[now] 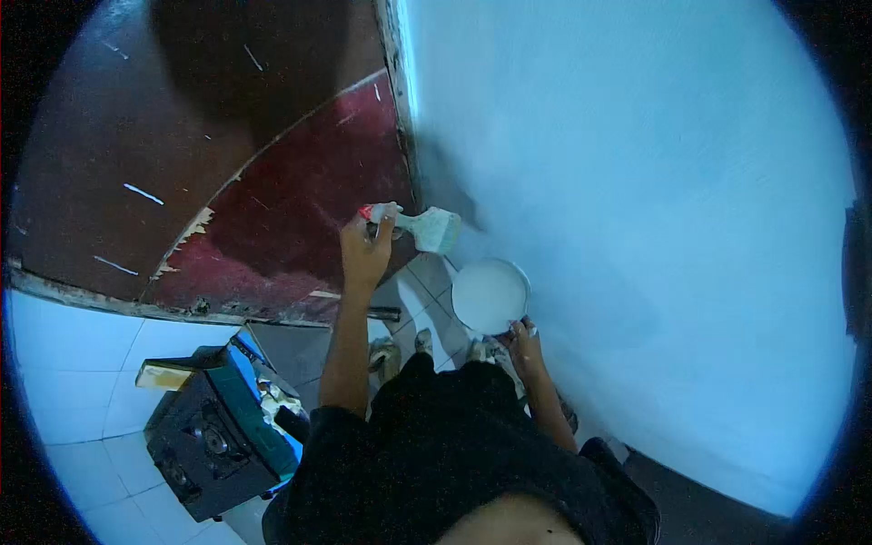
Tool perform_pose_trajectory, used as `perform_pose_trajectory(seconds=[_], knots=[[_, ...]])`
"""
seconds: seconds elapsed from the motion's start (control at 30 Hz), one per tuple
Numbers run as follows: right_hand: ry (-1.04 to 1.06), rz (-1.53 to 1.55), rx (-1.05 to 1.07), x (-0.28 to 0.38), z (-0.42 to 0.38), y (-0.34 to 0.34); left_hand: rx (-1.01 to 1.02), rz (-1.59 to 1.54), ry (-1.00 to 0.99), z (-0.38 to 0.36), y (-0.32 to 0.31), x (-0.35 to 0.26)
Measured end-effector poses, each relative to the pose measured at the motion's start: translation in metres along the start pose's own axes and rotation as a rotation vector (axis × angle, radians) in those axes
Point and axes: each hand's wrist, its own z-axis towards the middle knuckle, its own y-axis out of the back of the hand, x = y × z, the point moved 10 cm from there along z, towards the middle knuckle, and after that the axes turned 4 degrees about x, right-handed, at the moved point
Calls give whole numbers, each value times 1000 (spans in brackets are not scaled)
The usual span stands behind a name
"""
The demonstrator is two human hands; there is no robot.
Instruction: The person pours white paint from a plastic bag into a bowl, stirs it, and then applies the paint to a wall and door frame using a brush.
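A wide paintbrush (437, 231), its bristles and ferrule coated in pale paint, points to the right from my left hand (368, 245). The fingers of that hand are closed round its handle, which has a red end. Lower and to the right, my right hand (522, 345) grips the rim of a round bucket (457, 313) on its near side. White paint (490, 295) shows inside the bucket. The brush is above and left of the bucket, apart from it, close to the corner where the door meets the white wall (636, 182).
A brown and dark red door panel (300, 173) with chipped edges stands at the left. A black stove-like appliance (204, 445) sits at the lower left against white tiles (73, 400). My feet are on a grey tiled floor (409, 295) beneath the bucket.
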Motion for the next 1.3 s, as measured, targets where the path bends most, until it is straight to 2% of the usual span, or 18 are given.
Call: perform_pose_trajectory(seconds=[0.07, 0.1, 0.17, 0.2, 0.33, 0.37, 0.43, 0.47, 0.57, 0.67, 0.73, 0.77, 0.87, 0.97, 1.0, 1.13, 1.23, 1.3], knots=[[47, 17, 86, 4, -4, -25, 119, 86, -109, -7, -6, -28], [33, 30, 65, 2, -7, -31, 139, 91, -90, -9, -6, -35], [66, 23, 106, 7, -5, -50, 347, 157, -134, -14, -25, -52], [64, 4, -7, 5, -5, -49, 354, 166, -242, -17, -33, -68], [41, -3, -41, 2, -8, -67, 469, 275, -287, -26, -60, -57], [41, 1, -49, -5, -4, -61, 482, 353, -378, -30, -67, -56], [-5, -302, -26, -17, 3, -53, 504, 425, -473, -39, -78, -52], [68, -49, 7, 7, -12, -88, 524, 493, -459, -42, -82, -46], [62, -83, 23, -8, -1, -78, 630, 605, -411, -47, -91, -25], [14, -145, -76, -26, 5, -59, 636, 586, -416, -47, -87, -26], [20, -148, -55, -23, 5, -64, 464, 461, -530, -47, -64, -52], [26, -150, -32, -17, 2, -74, 463, 461, -530, -46, -60, -55], [46, -55, -2, 2, -6, -103, 572, 481, -476, -50, -56, -54], [16, -17, -64, -6, 0, -103, 517, 367, -421, -49, -39, -53], [33, -18, 33, 0, 0, -113, 492, 355, -422, -48, -32, -46], [-15, 54, -44, -16, 14, -105, 408, 327, -343, -45, -10, -36], [34, 101, 57, -18, 24, -109, 317, 307, -331, -40, 6, -33], [43, 58, 1, -19, 27, -109, 261, 268, -300, -35, 15, -21]])
